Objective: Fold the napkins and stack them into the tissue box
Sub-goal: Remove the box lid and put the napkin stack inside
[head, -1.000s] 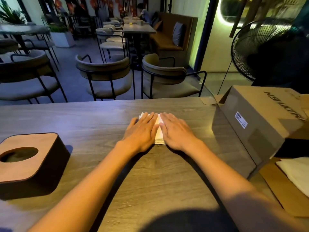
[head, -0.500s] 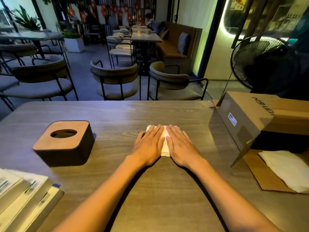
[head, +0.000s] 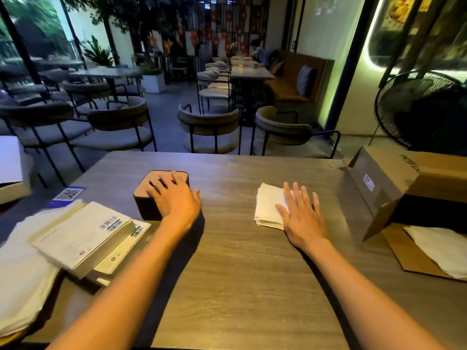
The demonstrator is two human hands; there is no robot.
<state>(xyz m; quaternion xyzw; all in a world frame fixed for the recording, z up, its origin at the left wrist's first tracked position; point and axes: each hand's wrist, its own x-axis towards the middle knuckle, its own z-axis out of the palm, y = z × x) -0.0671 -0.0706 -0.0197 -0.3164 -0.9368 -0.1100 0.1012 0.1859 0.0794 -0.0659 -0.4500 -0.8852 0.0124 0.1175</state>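
A small stack of folded white napkins lies on the wooden table, right of centre. My right hand rests flat on the stack's right part, fingers spread. The dark tissue box with its wooden lid stands left of centre. My left hand lies over the lid, fingers spread across the top and hiding the oval slot. Whether it grips the box I cannot tell for sure.
A tipped cardboard box lies at the right, with an unfolded white napkin on its flap. White packs with barcode labels and loose sheets fill the left. Chairs stand behind the far edge.
My left hand left the napkin stack and moved left onto the tissue box. My right hand stayed on the stack. The view swung left and up.
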